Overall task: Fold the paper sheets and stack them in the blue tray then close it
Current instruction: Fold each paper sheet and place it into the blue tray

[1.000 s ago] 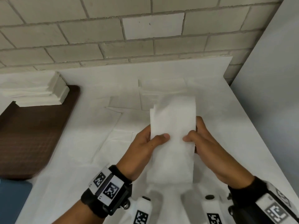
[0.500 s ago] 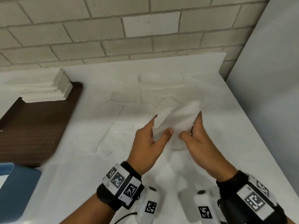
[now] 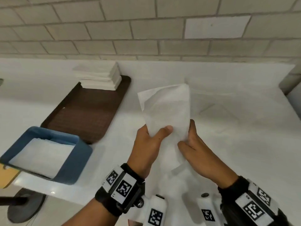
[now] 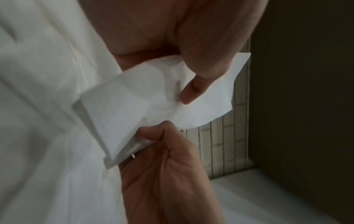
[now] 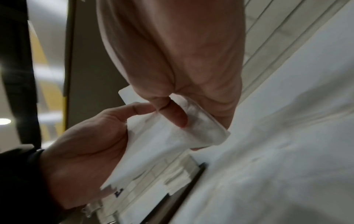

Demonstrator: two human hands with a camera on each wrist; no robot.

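Observation:
A folded white paper sheet (image 3: 167,110) stands upright above the white table, held at its lower end by both hands. My left hand (image 3: 156,130) pinches its left edge, thumb in front and fingers behind. My right hand (image 3: 187,134) grips its right edge. In the left wrist view the left thumb presses the sheet (image 4: 134,106), with the right hand (image 4: 162,151) below it. The right wrist view shows my right fingers (image 5: 172,116) curled over the sheet (image 5: 157,144). The blue tray (image 3: 78,160) sits open at the front left with white sheets (image 3: 42,155) inside.
A brown tray (image 3: 86,111) lies behind the blue one, with a stack of white paper (image 3: 101,75) on its far end. Loose white sheets (image 3: 216,111) lie flat to the right. A brick wall runs along the back. The table's front edge and a black stand base (image 3: 24,207) are at lower left.
The sheet, bent between the hands half a second ago, now stands upright as a narrow folded strip. The view has swung left, bringing the blue tray into sight.

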